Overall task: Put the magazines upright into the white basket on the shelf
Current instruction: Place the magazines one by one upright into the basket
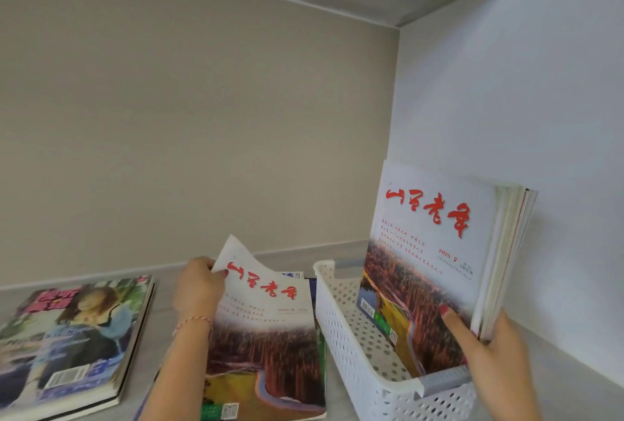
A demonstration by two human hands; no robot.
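Note:
A white perforated basket [341, 329] stands on the grey shelf at the right. Several magazines [429, 262] stand upright inside it, leaning against the right wall; the front one has a white cover with red characters. My right hand [489, 349] grips their lower near edge, thumb on the front cover. Left of the basket lies a flat pile topped by a magazine with the same cover [266, 329]. My left hand [199, 289] pinches its far left corner, which is lifted and curled.
Another stack of magazines [74, 339] with a photo of a person on the cover lies flat at the far left of the shelf. The back wall and right side wall enclose the shelf, with a board overhead.

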